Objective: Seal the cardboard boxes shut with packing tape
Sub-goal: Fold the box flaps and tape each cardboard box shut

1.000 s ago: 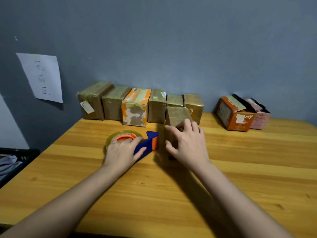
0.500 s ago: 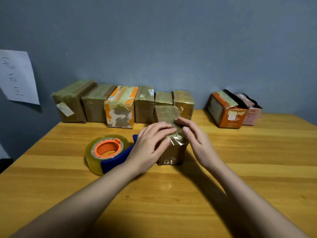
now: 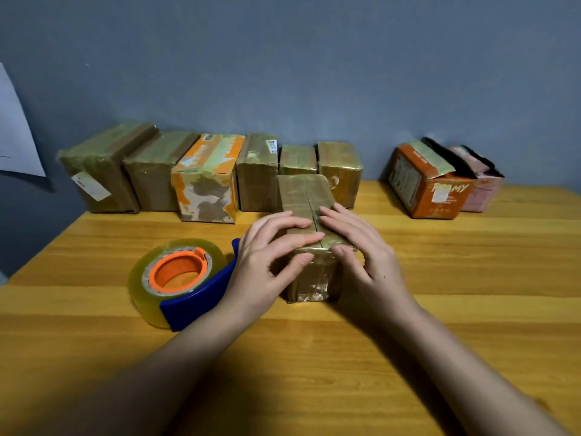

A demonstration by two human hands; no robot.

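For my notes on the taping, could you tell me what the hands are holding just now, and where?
Both hands rest on the box at its near top edge: left hand and right hand either side of the seam, fingers on top, thumbs on the front face. The tape dispenser lies untouched.

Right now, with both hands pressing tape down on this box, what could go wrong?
1. The tape on the near face of the small brown box looks wrinkled; pressing may lock in creases rather than a flat seal.
2. The tape dispenser lies right beside the left hand; a wrist shift might knock it.
3. The right hand presses near the top seam; an uneven push may slide the box on the wooden table.
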